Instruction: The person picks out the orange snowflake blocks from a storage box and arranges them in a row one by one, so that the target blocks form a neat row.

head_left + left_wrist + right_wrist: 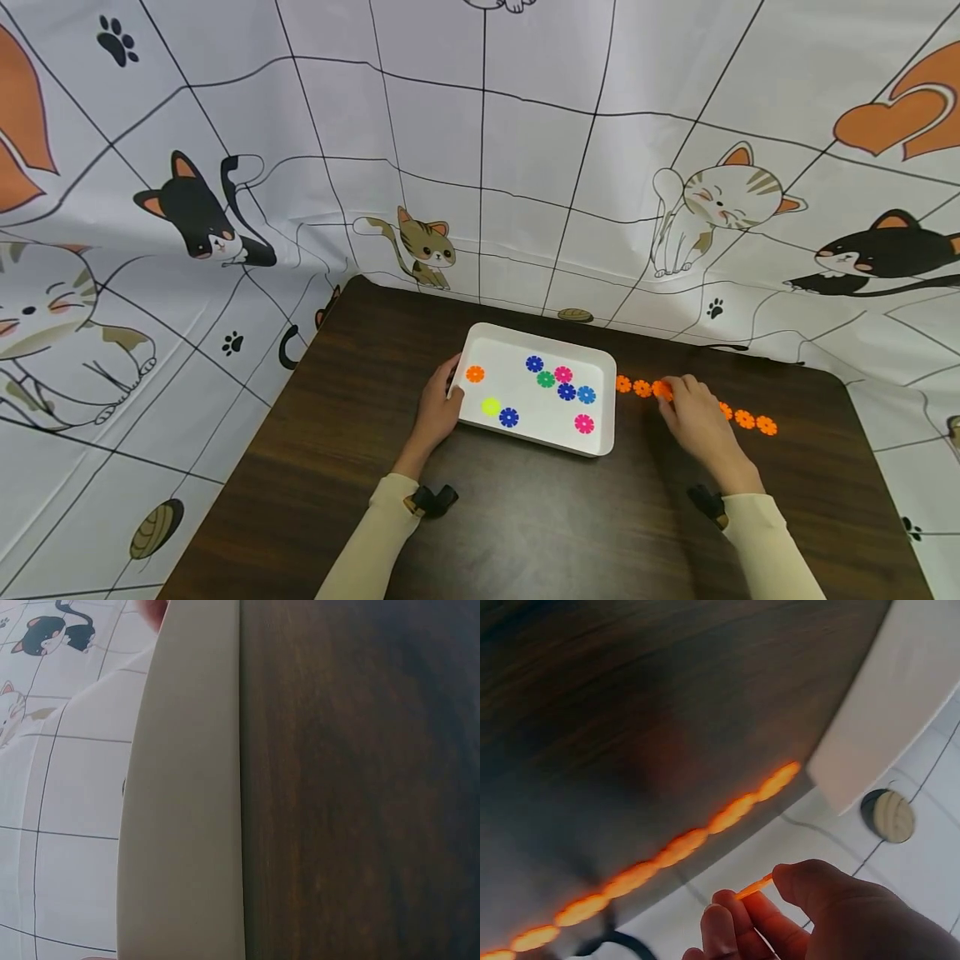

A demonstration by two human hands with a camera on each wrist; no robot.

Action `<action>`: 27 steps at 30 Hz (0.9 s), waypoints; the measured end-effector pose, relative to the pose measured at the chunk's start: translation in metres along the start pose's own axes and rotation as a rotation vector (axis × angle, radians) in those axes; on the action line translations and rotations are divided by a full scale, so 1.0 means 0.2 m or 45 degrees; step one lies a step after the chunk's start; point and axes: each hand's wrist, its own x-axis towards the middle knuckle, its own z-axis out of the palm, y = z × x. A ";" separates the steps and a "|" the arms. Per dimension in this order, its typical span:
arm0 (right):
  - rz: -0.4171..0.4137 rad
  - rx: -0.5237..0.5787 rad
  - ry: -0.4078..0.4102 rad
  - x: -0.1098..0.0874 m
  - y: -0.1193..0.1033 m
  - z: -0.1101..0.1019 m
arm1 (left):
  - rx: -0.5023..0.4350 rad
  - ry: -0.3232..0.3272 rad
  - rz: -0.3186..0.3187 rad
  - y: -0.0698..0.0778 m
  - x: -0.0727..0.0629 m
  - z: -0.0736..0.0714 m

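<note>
My left hand [439,402] grips the left end of a shallow white tray [525,335]; the tray's side wall [184,780] fills much of the left wrist view, with a fingertip [154,610] at the top. My right hand [701,421] is to the right of the tray. Its thumb and fingers pinch an orange snowflake disc [754,886], edge-on in the right wrist view. Below the held disc runs a row of orange snowflake discs [682,846] on the table, partly hidden by the hand in the head view.
Inside the tray lie several loose discs: an orange disc [475,374], a yellow disc [491,407], a green disc [545,379], plus blue and pink ones. The dark wooden table [540,517] meets a cat-printed cloth [525,183] behind and at both sides.
</note>
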 end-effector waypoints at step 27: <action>0.323 0.002 -0.031 -0.23 0.52 -0.06 | -0.004 0.008 0.003 -0.01 0.00 0.00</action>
